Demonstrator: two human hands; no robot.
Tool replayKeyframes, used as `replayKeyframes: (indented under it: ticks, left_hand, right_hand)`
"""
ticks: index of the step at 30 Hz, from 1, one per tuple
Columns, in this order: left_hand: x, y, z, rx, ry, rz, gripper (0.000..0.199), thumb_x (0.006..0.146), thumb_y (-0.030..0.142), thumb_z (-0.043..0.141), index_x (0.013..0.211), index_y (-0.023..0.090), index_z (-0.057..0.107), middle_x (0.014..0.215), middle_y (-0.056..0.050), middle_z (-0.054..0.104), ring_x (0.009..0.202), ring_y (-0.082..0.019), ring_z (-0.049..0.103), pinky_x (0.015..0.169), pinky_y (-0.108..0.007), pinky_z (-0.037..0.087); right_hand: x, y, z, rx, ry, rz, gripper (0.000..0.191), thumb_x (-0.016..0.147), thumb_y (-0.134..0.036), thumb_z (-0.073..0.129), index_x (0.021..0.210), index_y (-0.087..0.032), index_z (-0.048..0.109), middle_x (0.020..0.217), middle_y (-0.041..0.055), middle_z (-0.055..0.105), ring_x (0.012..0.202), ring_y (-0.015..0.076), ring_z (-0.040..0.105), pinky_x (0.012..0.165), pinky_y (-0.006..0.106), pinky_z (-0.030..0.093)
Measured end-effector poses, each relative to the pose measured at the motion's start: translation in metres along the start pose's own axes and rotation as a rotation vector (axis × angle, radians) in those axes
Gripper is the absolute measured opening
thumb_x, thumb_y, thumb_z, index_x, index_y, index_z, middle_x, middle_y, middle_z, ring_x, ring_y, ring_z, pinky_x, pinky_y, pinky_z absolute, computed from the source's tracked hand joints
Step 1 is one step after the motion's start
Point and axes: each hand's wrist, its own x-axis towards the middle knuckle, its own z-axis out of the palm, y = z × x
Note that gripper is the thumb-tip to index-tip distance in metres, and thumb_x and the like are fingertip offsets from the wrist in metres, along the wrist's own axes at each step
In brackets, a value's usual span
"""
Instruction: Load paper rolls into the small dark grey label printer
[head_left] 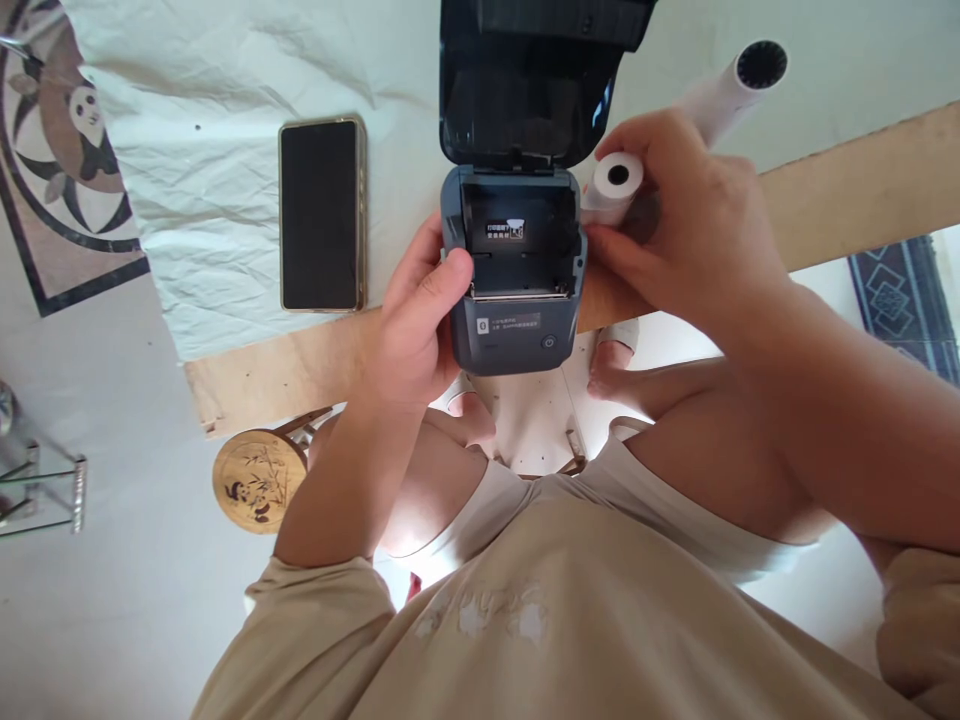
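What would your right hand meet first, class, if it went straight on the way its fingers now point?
Past the small white roll it grips, the right hand would probably meet the near side of the dark device, though depth is hard to judge.

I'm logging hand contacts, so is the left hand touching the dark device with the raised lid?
Touching. The head view shows the left hand around the device's left side, thumb over its edge.
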Motion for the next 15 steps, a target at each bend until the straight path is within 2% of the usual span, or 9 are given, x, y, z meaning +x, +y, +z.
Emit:
replayKeyframes:
  ticks: [1, 3, 5, 7, 9, 11, 13, 15]
  left_hand:
    - [0.000, 0.000, 0.000, 0.001, -0.006, 0.002, 0.027, 0.091, 0.036, 0.052, 0.112, 0.021, 0.057, 0.103, -0.005, 0.068, 0.098, -0.020, 0.069, 0.084, -0.034, 0.056]
    - [0.000, 0.001, 0.000, 0.005, -0.011, -0.008, 0.027, 0.091, 0.036, 0.052, 0.113, 0.021, 0.057, 0.107, -0.006, 0.068, 0.099, -0.021, 0.069, 0.085, -0.035, 0.056]
    - [-0.001, 0.003, 0.001, 0.014, -0.007, -0.025, 0.025, 0.091, 0.035, 0.052, 0.111, 0.022, 0.058, 0.105, -0.004, 0.069, 0.095, -0.019, 0.069, 0.084, -0.033, 0.056]
    - [-0.002, 0.005, 0.001, 0.030, 0.008, -0.037, 0.021, 0.091, 0.035, 0.053, 0.105, 0.023, 0.061, 0.097, -0.002, 0.069, 0.090, -0.016, 0.069, 0.080, -0.028, 0.056]
    - [-0.002, 0.005, 0.000, 0.037, 0.015, -0.035, 0.020, 0.091, 0.036, 0.054, 0.103, 0.023, 0.062, 0.093, -0.001, 0.069, 0.089, -0.015, 0.068, 0.079, -0.025, 0.055]
    - [-0.002, 0.004, -0.001, 0.020, 0.013, -0.030, 0.022, 0.090, 0.035, 0.055, 0.107, 0.023, 0.062, 0.095, -0.001, 0.069, 0.088, -0.014, 0.068, 0.077, -0.025, 0.055]
    - [-0.001, 0.003, -0.002, 0.000, 0.002, -0.031, 0.025, 0.089, 0.035, 0.056, 0.111, 0.023, 0.060, 0.100, -0.001, 0.069, 0.088, -0.014, 0.068, 0.076, -0.026, 0.055]
    - [-0.001, 0.002, -0.002, 0.006, 0.005, -0.043, 0.027, 0.089, 0.036, 0.055, 0.112, 0.024, 0.059, 0.103, -0.002, 0.068, 0.092, -0.017, 0.068, 0.078, -0.030, 0.056]
  right_hand:
    - [0.000, 0.000, -0.001, 0.008, 0.001, -0.002, 0.049, 0.069, -0.031, 0.070, 0.116, -0.026, 0.055, 0.100, 0.0033, 0.067, 0.080, 0.0186, 0.060, 0.073, 0.036, 0.048]
    - [-0.002, 0.002, -0.007, 0.075, 0.090, -0.089, 0.048, 0.071, -0.028, 0.068, 0.117, -0.022, 0.056, 0.107, 0.0053, 0.066, 0.091, 0.0191, 0.063, 0.079, 0.035, 0.050]
    - [-0.002, 0.008, -0.018, 0.128, 0.276, -0.214, 0.043, 0.076, -0.024, 0.063, 0.118, -0.017, 0.059, 0.114, 0.0077, 0.064, 0.104, 0.0198, 0.062, 0.087, 0.033, 0.049]
    - [0.002, 0.018, -0.026, 0.070, 0.411, -0.253, 0.046, 0.078, -0.023, 0.059, 0.123, -0.014, 0.059, 0.120, 0.0100, 0.061, 0.112, 0.0232, 0.060, 0.092, 0.035, 0.047]
    - [0.010, 0.028, -0.028, -0.048, 0.385, -0.154, 0.054, 0.075, -0.022, 0.060, 0.128, -0.012, 0.056, 0.128, 0.0136, 0.056, 0.120, 0.0272, 0.055, 0.094, 0.037, 0.046]
    - [0.018, 0.037, -0.023, -0.125, 0.283, -0.011, 0.058, 0.069, -0.019, 0.063, 0.126, -0.012, 0.056, 0.128, 0.0179, 0.052, 0.118, 0.0276, 0.055, 0.089, 0.037, 0.047]
    - [0.023, 0.042, -0.016, -0.133, 0.236, 0.088, 0.054, 0.066, -0.017, 0.063, 0.120, -0.013, 0.060, 0.121, 0.0192, 0.052, 0.112, 0.0254, 0.056, 0.083, 0.036, 0.048]
    - [0.025, 0.044, -0.012, -0.134, 0.235, 0.108, 0.049, 0.068, -0.018, 0.062, 0.117, -0.017, 0.062, 0.117, 0.0170, 0.054, 0.108, 0.0231, 0.057, 0.082, 0.034, 0.047]
